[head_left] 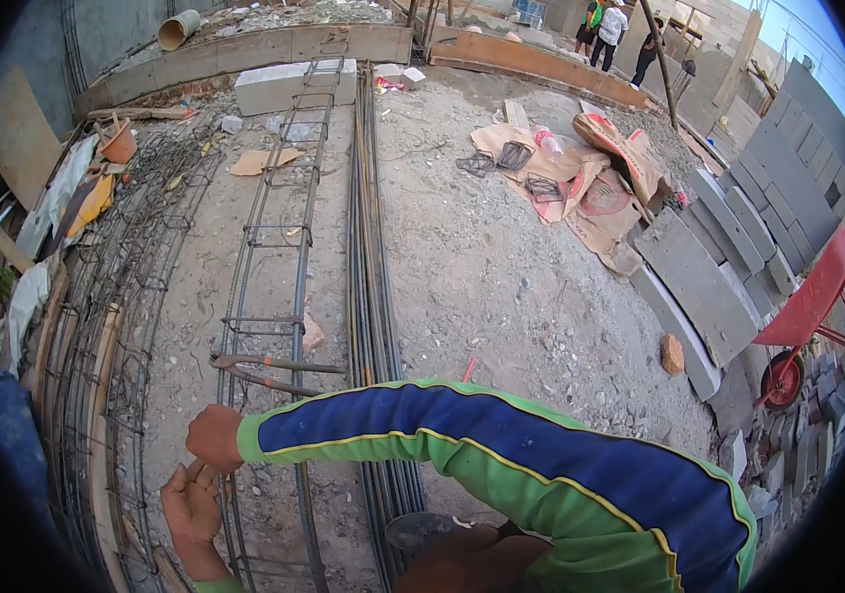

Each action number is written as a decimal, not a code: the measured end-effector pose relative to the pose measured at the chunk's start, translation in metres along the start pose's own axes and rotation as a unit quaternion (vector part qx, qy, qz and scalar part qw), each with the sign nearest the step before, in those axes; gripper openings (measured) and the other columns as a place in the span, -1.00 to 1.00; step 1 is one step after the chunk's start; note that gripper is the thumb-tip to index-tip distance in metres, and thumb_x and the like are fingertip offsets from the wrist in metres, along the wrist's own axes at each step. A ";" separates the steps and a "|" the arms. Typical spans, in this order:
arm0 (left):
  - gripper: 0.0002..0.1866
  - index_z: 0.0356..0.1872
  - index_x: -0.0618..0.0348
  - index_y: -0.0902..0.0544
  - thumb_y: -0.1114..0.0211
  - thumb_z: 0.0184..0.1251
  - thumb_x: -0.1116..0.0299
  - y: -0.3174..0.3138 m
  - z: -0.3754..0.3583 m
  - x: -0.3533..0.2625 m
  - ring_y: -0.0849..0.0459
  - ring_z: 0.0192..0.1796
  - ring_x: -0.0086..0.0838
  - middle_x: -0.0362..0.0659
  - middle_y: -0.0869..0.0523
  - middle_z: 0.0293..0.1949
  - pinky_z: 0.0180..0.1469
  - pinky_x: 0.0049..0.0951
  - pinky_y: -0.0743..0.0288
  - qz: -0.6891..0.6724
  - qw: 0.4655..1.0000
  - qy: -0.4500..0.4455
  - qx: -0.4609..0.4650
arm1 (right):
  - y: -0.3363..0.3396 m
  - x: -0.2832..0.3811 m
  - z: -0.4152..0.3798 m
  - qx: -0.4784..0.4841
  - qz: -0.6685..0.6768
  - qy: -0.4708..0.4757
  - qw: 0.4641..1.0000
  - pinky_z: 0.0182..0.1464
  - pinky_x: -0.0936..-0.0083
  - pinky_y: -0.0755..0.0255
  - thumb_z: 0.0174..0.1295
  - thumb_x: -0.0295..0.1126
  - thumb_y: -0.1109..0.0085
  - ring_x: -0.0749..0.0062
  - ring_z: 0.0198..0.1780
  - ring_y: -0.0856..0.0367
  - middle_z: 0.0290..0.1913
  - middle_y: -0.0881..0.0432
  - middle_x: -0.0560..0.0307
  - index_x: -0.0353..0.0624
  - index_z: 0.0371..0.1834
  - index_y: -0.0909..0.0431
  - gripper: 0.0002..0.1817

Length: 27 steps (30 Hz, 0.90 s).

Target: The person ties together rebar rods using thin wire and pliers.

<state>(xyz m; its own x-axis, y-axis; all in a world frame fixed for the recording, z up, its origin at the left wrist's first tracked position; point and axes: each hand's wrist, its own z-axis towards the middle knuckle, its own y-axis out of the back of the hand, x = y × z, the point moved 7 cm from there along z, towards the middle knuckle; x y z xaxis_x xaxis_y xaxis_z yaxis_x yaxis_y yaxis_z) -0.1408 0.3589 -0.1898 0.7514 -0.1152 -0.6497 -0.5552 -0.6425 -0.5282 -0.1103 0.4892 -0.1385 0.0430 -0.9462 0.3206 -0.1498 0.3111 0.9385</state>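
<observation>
My right hand [215,438] is closed in a fist above the left bar of a long rebar cage [301,306]; whatever is inside it is hidden. Just below, my left hand [192,504] has its palm turned up and its fingers loosely bent, the tips against the underside of my right hand. I see nothing lying in that palm. A pair of rusty pincers [262,372] rests across the cage beyond my hands, jaws to the left and handles to the right. Square stirrups cross the cage at intervals.
A bundle of straight rebar [367,257] runs right of the cage. More tied rebar [136,247] lies left. Loose stirrups [516,155] sit on torn paper sacks [581,183]. Grey blocks [709,267] and a red wheelbarrow [823,287] stand right. People [608,35] stand far back.
</observation>
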 end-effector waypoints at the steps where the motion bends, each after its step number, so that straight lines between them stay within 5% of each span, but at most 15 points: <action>1: -0.44 0.31 0.38 -0.47 0.00 0.58 0.06 -0.001 -0.001 -0.004 -0.68 0.07 -0.21 0.03 -0.71 0.13 -0.01 -0.18 -0.50 0.018 0.999 -0.034 -0.011 | 0.001 0.001 -0.001 0.000 0.001 0.001 1.000 -0.15 0.22 -0.68 -0.09 -0.34 -0.47 0.05 -0.19 -0.80 -0.29 -0.80 -0.05 -0.17 -0.38 -0.80 -0.80; 4: -0.51 0.27 0.35 -0.48 -0.07 0.55 0.15 0.028 0.020 0.005 -0.68 0.05 -0.25 -0.04 -0.70 0.14 -0.05 -0.24 -0.49 0.028 0.995 -0.037 -0.085 | 0.007 0.002 -0.005 -0.011 0.030 -0.026 0.999 -0.20 0.19 -0.68 -0.11 -0.40 -0.45 -0.01 -0.21 -0.80 -0.32 -0.78 -0.12 -0.23 -0.43 -0.78 -0.82; 14: -0.81 -0.13 0.28 -0.66 -0.17 0.31 0.47 0.049 0.055 0.021 -0.71 -0.22 -0.25 -0.04 -0.75 -0.14 -0.37 -0.23 -0.48 0.061 0.992 0.056 -0.098 | 0.004 0.010 -0.018 -0.075 0.083 -0.126 0.986 -0.18 0.23 -0.69 0.00 -0.30 -0.44 0.04 -0.17 -0.81 -0.25 -0.79 -0.06 -0.18 -0.30 -0.80 -0.77; 19: -0.81 -0.12 0.34 -0.64 -0.17 0.31 0.51 0.036 0.045 0.012 -0.73 -0.20 -0.27 -0.02 -0.75 -0.20 -0.20 -0.23 -0.61 0.055 0.979 -0.041 -0.192 | -0.009 0.025 -0.012 -0.082 0.013 -0.118 0.990 -0.22 0.29 -0.68 0.08 -0.35 -0.38 0.17 -0.16 -0.83 -0.22 -0.81 0.02 -0.09 -0.27 -0.82 -0.83; 23: -0.83 -0.16 0.39 -0.62 -0.17 0.31 0.51 0.031 0.051 0.001 -0.74 -0.23 -0.27 0.01 -0.74 -0.26 -0.21 -0.27 -0.65 0.106 0.980 -0.087 -0.147 | -0.003 0.027 -0.018 -0.082 0.011 -0.148 0.985 -0.24 0.34 -0.67 0.15 -0.36 -0.32 0.24 -0.16 -0.83 -0.24 -0.82 0.11 -0.03 -0.28 -0.82 -0.86; 27: -0.87 -0.22 0.44 -0.59 -0.18 0.27 0.58 0.012 0.037 -0.020 -0.74 -0.34 -0.27 0.08 -0.71 -0.32 -0.33 -0.34 -0.67 0.156 0.960 -0.114 -0.205 | -0.010 0.027 -0.015 -0.106 -0.002 -0.154 0.982 -0.29 0.35 -0.65 0.16 -0.36 -0.30 0.27 -0.19 -0.83 -0.28 -0.83 0.16 -0.01 -0.33 -0.82 -0.89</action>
<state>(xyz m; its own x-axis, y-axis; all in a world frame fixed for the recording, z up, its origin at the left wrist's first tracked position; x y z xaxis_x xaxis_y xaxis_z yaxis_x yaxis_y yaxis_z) -0.1757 0.3817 -0.2037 0.4475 -0.2111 -0.8690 -0.5185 -0.8530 -0.0598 -0.0925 0.4616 -0.1369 -0.2626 -0.9194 0.2928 0.0596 0.2874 0.9559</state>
